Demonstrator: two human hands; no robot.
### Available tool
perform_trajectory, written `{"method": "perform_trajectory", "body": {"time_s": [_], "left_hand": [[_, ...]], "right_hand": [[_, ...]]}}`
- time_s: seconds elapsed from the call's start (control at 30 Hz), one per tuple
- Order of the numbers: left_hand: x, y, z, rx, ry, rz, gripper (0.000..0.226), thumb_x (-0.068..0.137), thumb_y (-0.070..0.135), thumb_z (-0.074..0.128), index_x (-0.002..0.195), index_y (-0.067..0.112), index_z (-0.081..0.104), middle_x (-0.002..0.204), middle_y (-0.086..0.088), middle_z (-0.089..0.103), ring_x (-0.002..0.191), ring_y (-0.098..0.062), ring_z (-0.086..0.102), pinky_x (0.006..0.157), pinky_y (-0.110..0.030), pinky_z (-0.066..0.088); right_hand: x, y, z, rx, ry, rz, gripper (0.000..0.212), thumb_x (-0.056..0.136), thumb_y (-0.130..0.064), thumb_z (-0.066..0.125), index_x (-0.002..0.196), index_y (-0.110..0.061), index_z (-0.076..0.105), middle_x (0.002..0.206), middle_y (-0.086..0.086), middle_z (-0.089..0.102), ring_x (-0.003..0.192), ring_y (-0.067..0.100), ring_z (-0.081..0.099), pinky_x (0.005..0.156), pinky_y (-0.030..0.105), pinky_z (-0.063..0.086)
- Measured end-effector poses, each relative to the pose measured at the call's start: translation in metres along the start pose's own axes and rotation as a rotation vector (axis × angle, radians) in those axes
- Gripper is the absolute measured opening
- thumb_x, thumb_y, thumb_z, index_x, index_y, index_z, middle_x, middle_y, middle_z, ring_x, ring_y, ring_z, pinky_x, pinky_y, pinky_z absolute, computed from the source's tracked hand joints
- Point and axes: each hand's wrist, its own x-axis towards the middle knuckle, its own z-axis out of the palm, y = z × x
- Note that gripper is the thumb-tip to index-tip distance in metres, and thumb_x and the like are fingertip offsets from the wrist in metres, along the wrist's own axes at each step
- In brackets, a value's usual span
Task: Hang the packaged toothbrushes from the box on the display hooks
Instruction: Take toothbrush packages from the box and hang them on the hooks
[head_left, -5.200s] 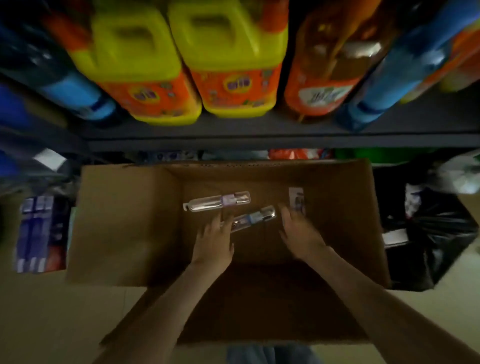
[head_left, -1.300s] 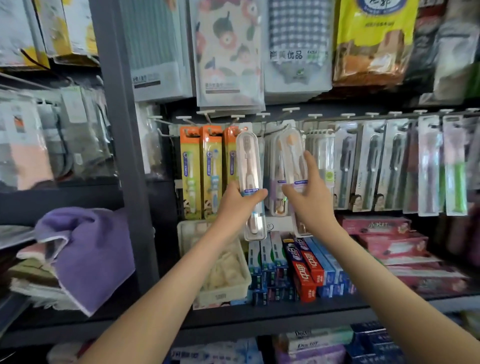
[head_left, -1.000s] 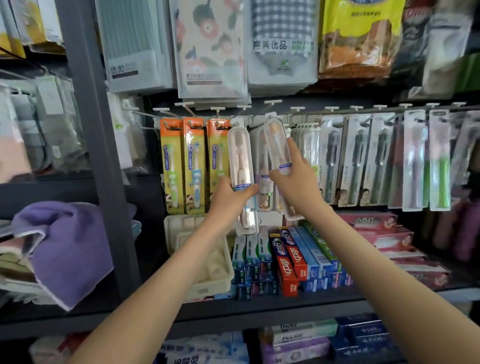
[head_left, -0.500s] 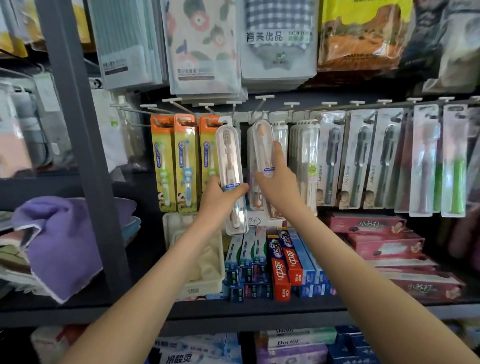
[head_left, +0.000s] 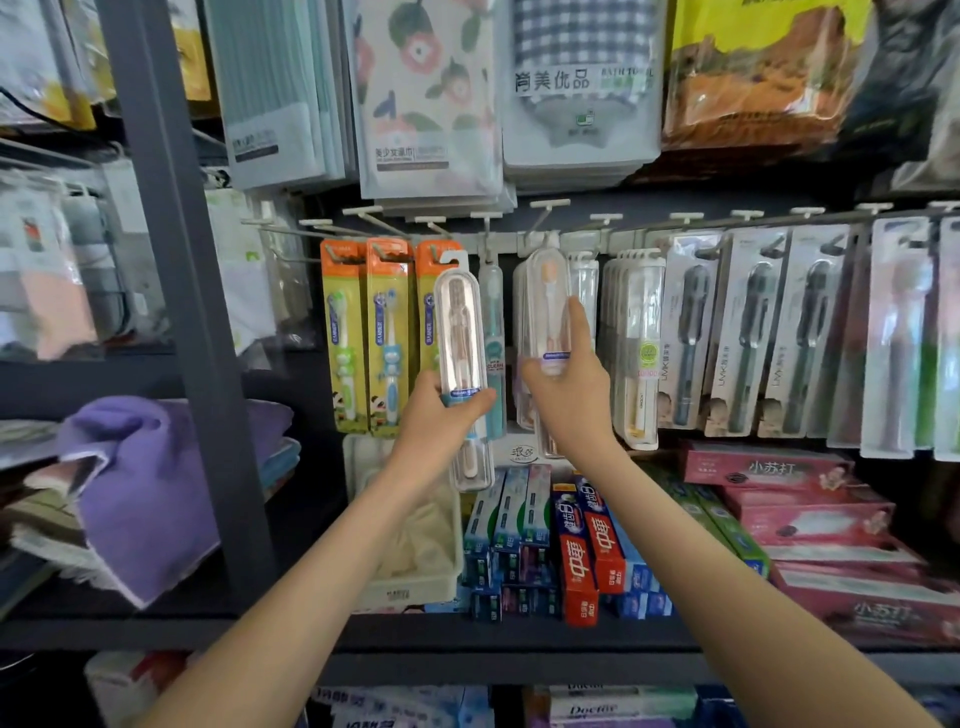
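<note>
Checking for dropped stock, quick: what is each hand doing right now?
Left hand: grips a clear toothbrush case.
Right hand: holds a second toothbrush case up by the hooks.

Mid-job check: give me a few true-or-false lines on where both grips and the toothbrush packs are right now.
1. The left grip and the right grip each hold a clear toothbrush pack. True.
2. The right grip's pack is raised to the row of hooks. True.
3. The left grip's pack already hangs on a hook. False: it is held in front of the orange packs, its hanger free.
4. The purple towel lies right of both grips. False: it lies left, beyond the grey post.
5. Toothpaste boxes stand on the shelf below the grips. True.
</note>
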Motion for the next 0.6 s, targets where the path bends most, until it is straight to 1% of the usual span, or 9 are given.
{"method": "perform_trajectory", "body": {"time_s": [0.07, 0.2, 0.27, 0.33, 0.4, 0.43, 0.47, 0.5, 0.6], "left_hand": [[0.000, 0.000, 0.000, 0.000, 0.003, 0.004, 0.028, 0.089, 0.029, 0.068, 0.103, 0.017, 0.047, 0.088, 0.006, 0.054, 0.076, -0.008, 0.053, 0.059, -0.023, 0.038], [-0.002, -0.001, -0.002, 0.008, -0.007, -0.002, 0.030, 0.089, 0.030, 0.068, 0.105, 0.018, 0.046, 0.090, 0.006, 0.054, 0.077, -0.005, 0.052, 0.061, -0.024, 0.041], [-0.003, -0.001, -0.002, 0.014, -0.018, -0.002, 0.032, 0.089, 0.030, 0.067, 0.108, 0.018, 0.045, 0.091, 0.008, 0.053, 0.079, -0.005, 0.052, 0.062, -0.023, 0.041], [-0.003, -0.002, -0.003, 0.013, -0.024, -0.005, 0.036, 0.089, 0.032, 0.067, 0.112, 0.017, 0.045, 0.096, 0.007, 0.054, 0.083, -0.007, 0.053, 0.066, -0.025, 0.042], [-0.003, -0.004, -0.003, 0.015, -0.031, -0.015, 0.043, 0.088, 0.034, 0.068, 0.118, 0.015, 0.045, 0.104, 0.004, 0.056, 0.091, -0.012, 0.055, 0.077, -0.030, 0.047], [-0.003, -0.004, -0.003, 0.017, -0.033, -0.024, 0.047, 0.087, 0.036, 0.068, 0.122, 0.014, 0.045, 0.107, 0.003, 0.056, 0.096, -0.014, 0.055, 0.082, -0.033, 0.048], [-0.003, -0.004, -0.002, 0.020, -0.034, -0.030, 0.051, 0.087, 0.038, 0.068, 0.124, 0.012, 0.044, 0.110, 0.002, 0.055, 0.099, -0.016, 0.054, 0.085, -0.034, 0.048], [-0.003, -0.005, -0.002, 0.021, -0.036, -0.039, 0.055, 0.087, 0.039, 0.068, 0.127, 0.010, 0.043, 0.112, 0.000, 0.054, 0.101, -0.019, 0.054, 0.086, -0.035, 0.048], [-0.003, -0.004, -0.002, 0.019, -0.042, -0.040, 0.055, 0.087, 0.040, 0.068, 0.125, 0.010, 0.042, 0.104, 0.004, 0.051, 0.094, -0.013, 0.053, 0.083, -0.033, 0.046]], "right_hand": [[-0.007, -0.006, -0.005, 0.028, 0.022, -0.017, 0.079, 0.090, -0.021, 0.057, 0.152, -0.034, 0.011, 0.152, -0.005, 0.034, 0.111, 0.026, 0.058, 0.096, 0.046, 0.050], [-0.018, -0.016, -0.028, 0.152, 0.133, -0.046, 0.075, 0.091, -0.010, 0.058, 0.152, -0.025, 0.017, 0.137, -0.032, 0.029, 0.108, -0.027, 0.042, 0.090, 0.001, 0.035], [-0.023, -0.014, -0.038, 0.145, 0.180, -0.065, 0.076, 0.092, -0.016, 0.059, 0.152, -0.031, 0.015, 0.151, -0.021, 0.027, 0.124, -0.009, 0.037, 0.102, 0.009, 0.030], [-0.026, -0.009, -0.045, 0.109, 0.189, -0.054, 0.076, 0.090, -0.029, 0.059, 0.148, -0.046, 0.013, 0.150, -0.003, 0.036, 0.102, 0.006, 0.046, 0.098, 0.024, 0.039], [-0.027, -0.001, -0.049, 0.053, 0.155, -0.021, 0.076, 0.087, -0.035, 0.058, 0.145, -0.051, 0.011, 0.137, -0.002, 0.045, 0.077, -0.001, 0.042, 0.083, 0.029, 0.045], [-0.026, 0.004, -0.050, 0.030, 0.124, -0.017, 0.076, 0.089, -0.031, 0.059, 0.147, -0.047, 0.012, 0.142, -0.006, 0.041, 0.072, 0.004, 0.049, 0.082, 0.019, 0.031], [-0.027, 0.005, -0.050, 0.004, 0.080, -0.022, 0.076, 0.090, -0.026, 0.060, 0.149, -0.042, 0.013, 0.146, -0.011, 0.035, 0.076, 0.014, 0.058, 0.081, 0.056, 0.038], [-0.026, 0.007, -0.049, -0.024, 0.036, -0.042, 0.076, 0.090, -0.023, 0.060, 0.149, -0.039, 0.015, 0.149, -0.012, 0.033, 0.082, 0.016, 0.062, 0.076, 0.033, 0.057], [-0.025, 0.002, -0.039, -0.111, -0.023, -0.092, 0.077, 0.090, -0.023, 0.060, 0.151, -0.036, 0.015, 0.143, -0.016, 0.034, 0.067, 0.001, 0.045, 0.077, 0.035, 0.051]]}}
